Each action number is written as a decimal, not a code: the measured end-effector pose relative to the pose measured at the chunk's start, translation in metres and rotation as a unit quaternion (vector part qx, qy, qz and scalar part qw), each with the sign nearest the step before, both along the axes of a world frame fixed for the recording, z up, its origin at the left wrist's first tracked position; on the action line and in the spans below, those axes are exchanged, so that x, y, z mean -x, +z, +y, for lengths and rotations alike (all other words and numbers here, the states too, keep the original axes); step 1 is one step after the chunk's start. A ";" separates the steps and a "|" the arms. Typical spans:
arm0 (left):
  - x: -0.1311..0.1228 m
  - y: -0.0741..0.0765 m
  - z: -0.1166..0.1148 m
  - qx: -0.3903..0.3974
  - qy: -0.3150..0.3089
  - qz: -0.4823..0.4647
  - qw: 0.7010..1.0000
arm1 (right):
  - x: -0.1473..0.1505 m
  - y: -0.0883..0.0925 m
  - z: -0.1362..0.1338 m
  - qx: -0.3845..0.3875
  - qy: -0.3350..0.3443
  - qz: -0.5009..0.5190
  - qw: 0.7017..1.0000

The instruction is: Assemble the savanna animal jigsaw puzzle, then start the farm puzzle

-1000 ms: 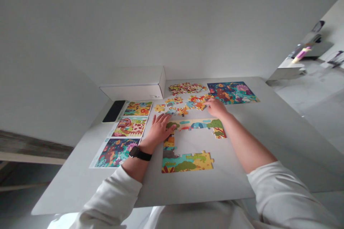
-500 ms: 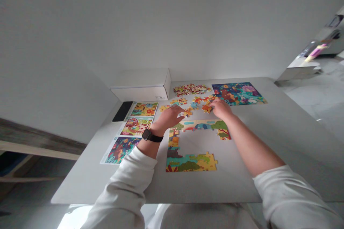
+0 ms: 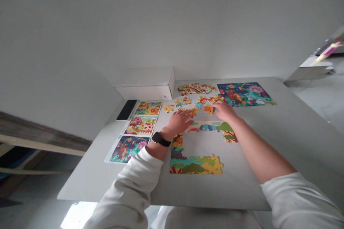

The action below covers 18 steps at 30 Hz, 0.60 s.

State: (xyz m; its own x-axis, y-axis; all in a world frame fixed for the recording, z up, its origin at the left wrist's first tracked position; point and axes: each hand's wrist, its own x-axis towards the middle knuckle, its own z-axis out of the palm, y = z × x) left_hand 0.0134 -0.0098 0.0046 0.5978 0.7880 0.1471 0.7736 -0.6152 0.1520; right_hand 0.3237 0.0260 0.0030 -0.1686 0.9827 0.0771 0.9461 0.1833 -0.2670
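My left hand point(image 3: 177, 124), a black watch on its wrist, lies palm down with fingers apart. Its fingertips reach loose puzzle pieces point(image 3: 191, 112), and it covers the upper left corner of a partly joined puzzle point(image 3: 195, 166). That puzzle shows a crocodile, trees and a blue elephant; its middle is bare table, with a gap on the right side. Farther right, my right hand point(image 3: 225, 111) has its fingers drawn together, the tips at the edge of an orange puzzle piece point(image 3: 208, 109). More loose pieces point(image 3: 178, 103) lie around both hands.
A heap of pieces point(image 3: 197, 88) sits by the wall, beside a white box point(image 3: 145, 91). The dark blue picture sheet point(image 3: 245, 94) lies at back right. On the left are a phone point(image 3: 127, 110) and a sheet with three pictures point(image 3: 139, 125).
My left hand has come slightly nearer and right, its fingers flatter, now over the joined puzzle's corner. My right hand stays by the orange piece. The whole view has shifted a little.
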 end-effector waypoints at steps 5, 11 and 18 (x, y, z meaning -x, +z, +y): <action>0.000 0.002 -0.001 -0.002 -0.003 -0.004 1.000 | 0.001 0.000 0.000 0.001 0.003 -0.014 1.000; -0.002 0.007 -0.003 -0.011 0.012 0.007 1.000 | -0.001 0.003 -0.002 0.005 -0.039 -0.032 0.999; -0.002 0.006 -0.003 -0.012 0.015 0.006 1.000 | 0.003 0.003 -0.003 0.014 0.012 -0.014 1.000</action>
